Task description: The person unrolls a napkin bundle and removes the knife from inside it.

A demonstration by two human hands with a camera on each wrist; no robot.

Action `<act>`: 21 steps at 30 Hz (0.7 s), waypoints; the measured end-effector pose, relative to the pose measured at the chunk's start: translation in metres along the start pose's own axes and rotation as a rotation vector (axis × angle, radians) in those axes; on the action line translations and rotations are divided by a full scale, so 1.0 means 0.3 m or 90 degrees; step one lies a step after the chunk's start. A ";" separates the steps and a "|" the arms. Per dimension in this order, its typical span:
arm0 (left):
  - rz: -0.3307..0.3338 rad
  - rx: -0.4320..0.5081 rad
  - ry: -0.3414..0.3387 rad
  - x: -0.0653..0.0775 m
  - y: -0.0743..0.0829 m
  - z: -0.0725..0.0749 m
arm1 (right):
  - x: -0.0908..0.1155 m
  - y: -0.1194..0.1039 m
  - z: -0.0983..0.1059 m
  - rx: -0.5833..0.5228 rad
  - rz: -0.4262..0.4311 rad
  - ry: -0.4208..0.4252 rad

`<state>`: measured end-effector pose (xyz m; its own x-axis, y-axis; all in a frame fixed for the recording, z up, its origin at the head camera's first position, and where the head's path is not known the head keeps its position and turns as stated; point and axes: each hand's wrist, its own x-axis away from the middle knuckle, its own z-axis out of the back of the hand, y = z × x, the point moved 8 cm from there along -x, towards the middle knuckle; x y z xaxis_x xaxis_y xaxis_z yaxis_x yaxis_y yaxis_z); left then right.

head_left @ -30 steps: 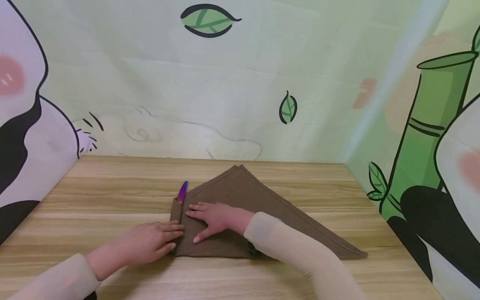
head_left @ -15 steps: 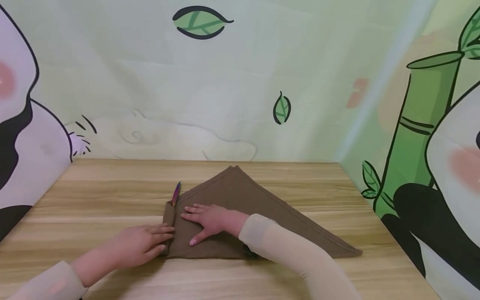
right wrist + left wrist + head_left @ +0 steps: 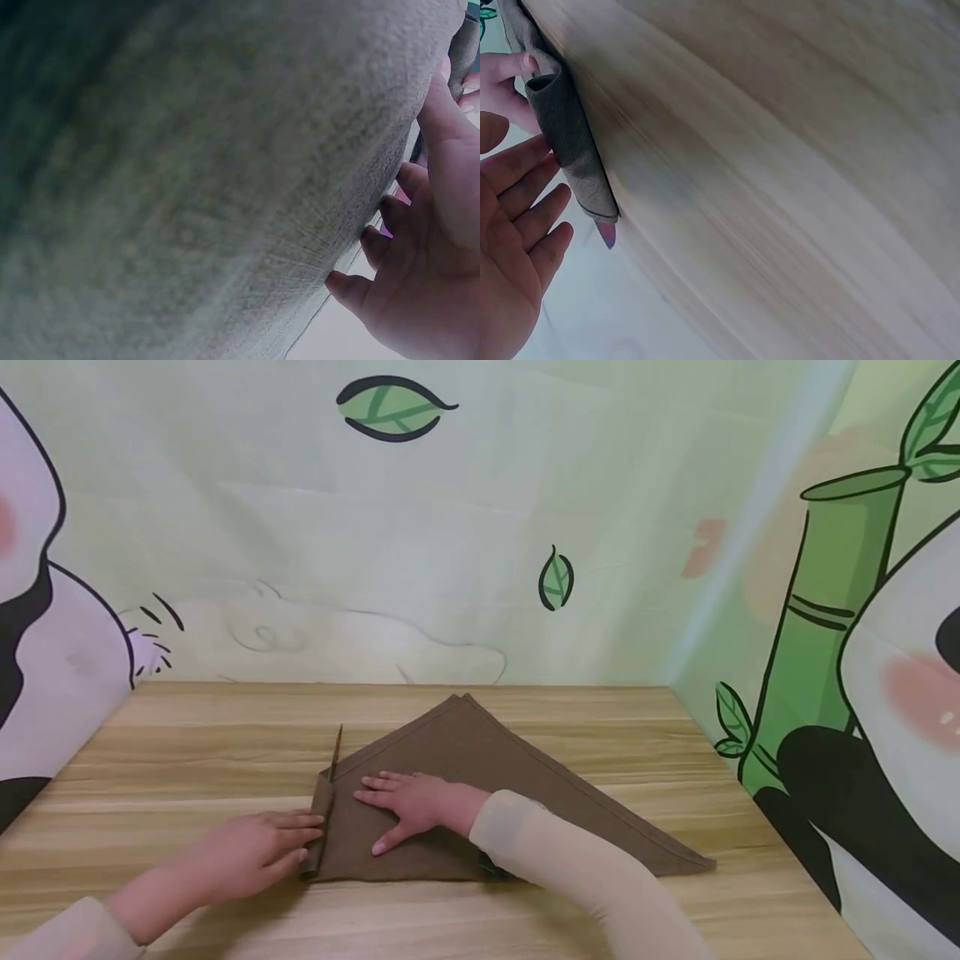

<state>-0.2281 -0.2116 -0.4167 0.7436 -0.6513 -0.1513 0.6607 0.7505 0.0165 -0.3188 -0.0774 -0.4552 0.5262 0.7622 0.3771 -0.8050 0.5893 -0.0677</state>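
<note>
A brown cloth napkin (image 3: 480,752), folded into a triangle, lies on the wooden table. Its left edge forms a narrow roll (image 3: 318,827), also in the left wrist view as a cloth tube (image 3: 568,139). From the roll's far end sticks a knife blade (image 3: 337,752), seen nearly edge-on; its purple tip (image 3: 607,234) shows in the left wrist view, and the rest is hidden in the cloth. My left hand (image 3: 251,856) touches the roll's outer side with extended fingertips. With fingers spread, my right hand (image 3: 416,810) presses flat on the napkin beside the roll.
The wooden table (image 3: 217,735) extends around the napkin. Behind it hangs a pale green backdrop (image 3: 450,527) printed with leaves, bamboo and pandas. The napkin's long point (image 3: 701,862) reaches right, beyond my right sleeve (image 3: 570,860).
The roll and my left hand have shifted slightly left, and the blade has turned from its broad colourful face to nearly edge-on. My right hand stays on the napkin; the whole view has drifted.
</note>
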 end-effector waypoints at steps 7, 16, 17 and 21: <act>0.037 0.009 -0.038 0.025 -0.038 -0.002 | -0.003 0.001 -0.002 0.005 0.004 0.006; 0.033 0.007 -0.025 0.025 -0.047 -0.002 | 0.004 -0.006 -0.001 0.020 0.003 0.015; 0.026 0.000 -0.014 0.021 -0.044 0.001 | 0.006 -0.006 0.001 0.024 0.003 0.017; 0.002 -0.023 0.007 0.002 -0.023 0.011 | 0.003 -0.002 0.003 0.024 0.004 0.018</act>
<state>-0.2320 -0.2175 -0.4135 0.7443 -0.6479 -0.1621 0.6541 0.7561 -0.0189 -0.3182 -0.0771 -0.4538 0.5287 0.7732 0.3502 -0.8174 0.5750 -0.0353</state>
